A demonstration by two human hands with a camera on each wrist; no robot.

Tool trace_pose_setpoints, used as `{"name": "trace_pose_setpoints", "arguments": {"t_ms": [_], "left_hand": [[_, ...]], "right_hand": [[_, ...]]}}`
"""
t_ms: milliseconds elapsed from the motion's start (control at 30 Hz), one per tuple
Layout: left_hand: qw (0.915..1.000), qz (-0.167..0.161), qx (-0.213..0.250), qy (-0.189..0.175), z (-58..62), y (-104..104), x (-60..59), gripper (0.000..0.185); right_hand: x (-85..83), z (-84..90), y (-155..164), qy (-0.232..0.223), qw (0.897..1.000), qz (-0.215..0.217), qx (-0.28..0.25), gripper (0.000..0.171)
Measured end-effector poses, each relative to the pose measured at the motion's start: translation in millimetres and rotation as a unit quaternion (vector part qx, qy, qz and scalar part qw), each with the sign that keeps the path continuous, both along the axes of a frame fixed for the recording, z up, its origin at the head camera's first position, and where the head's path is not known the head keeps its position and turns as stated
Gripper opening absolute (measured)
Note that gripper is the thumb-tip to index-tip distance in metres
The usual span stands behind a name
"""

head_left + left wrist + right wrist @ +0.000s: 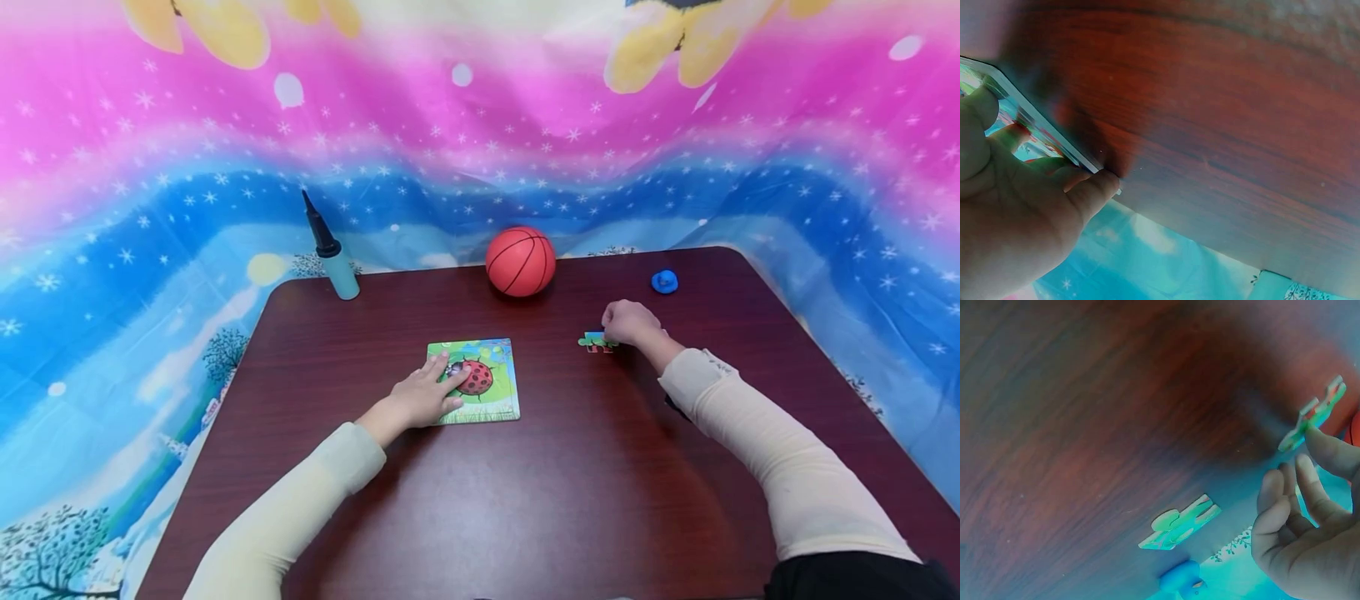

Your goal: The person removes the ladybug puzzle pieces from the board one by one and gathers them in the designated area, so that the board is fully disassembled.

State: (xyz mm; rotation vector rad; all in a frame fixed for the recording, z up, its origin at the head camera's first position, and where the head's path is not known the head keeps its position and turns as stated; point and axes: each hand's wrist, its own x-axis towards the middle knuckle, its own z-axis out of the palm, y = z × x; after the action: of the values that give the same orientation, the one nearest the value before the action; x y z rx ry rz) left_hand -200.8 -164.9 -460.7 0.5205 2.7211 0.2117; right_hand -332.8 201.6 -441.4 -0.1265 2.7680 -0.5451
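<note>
A square ladybug puzzle point(504, 398) lies flat on the dark wooden table. My left hand point(420, 395) rests on its left side with spread fingers; in the left wrist view, one fingertip point(1104, 182) is at the board's edge. My right hand point(632, 323) is low over a green-and-blue puzzle piece point(592, 341) right of the board. In the right wrist view, the thumb tip overlaps that piece point(1317, 419), while the other fingers are bent and apart from the thumb. A second puzzle piece point(1180, 526) lies on the table nearby.
A red basketball point(521, 262) sits at the back of the table point(555, 517). To its left stands a teal hand pump point(340, 268) with a black nozzle. A small blue hat-shaped object point(664, 282) lies at the back right. Patterned cloth point(420, 200) surrounds the table.
</note>
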Motion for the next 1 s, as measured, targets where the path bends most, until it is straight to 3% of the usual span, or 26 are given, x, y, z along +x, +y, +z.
{"name": "trace_pose_setpoints", "arguments": {"t_ms": [233, 467, 633, 800, 1000], "left_hand": [[1.0, 0.0, 0.004, 0.001, 2.3, 0, 2.9, 0.057], [1.0, -0.002, -0.004, -0.002, 2.8, -2, 7.9, 0.058], [1.0, -0.001, -0.007, 0.007, 4.6, -3, 12.1, 0.058], [0.9997, -0.008, -0.023, 0.0, 5.4, -3, 19.5, 0.058], [0.9992, -0.031, -0.017, 0.021, 4.6, -7, 22.3, 0.061]], "right_hand": [[7.9, -3.0, -15, 0.049, 0.998, 0.014, -0.023, 0.016], [30.2, 3.3, -74, 0.081, 0.992, 0.079, -0.049, 0.012], [46.1, -2.4, -128, 0.109, 0.979, 0.162, -0.064, 0.013], [57.9, -9.8, -173, 0.121, 0.966, 0.215, -0.08, 0.019], [67.0, -14.0, -208, 0.128, 0.952, 0.276, -0.047, 0.025]]}}
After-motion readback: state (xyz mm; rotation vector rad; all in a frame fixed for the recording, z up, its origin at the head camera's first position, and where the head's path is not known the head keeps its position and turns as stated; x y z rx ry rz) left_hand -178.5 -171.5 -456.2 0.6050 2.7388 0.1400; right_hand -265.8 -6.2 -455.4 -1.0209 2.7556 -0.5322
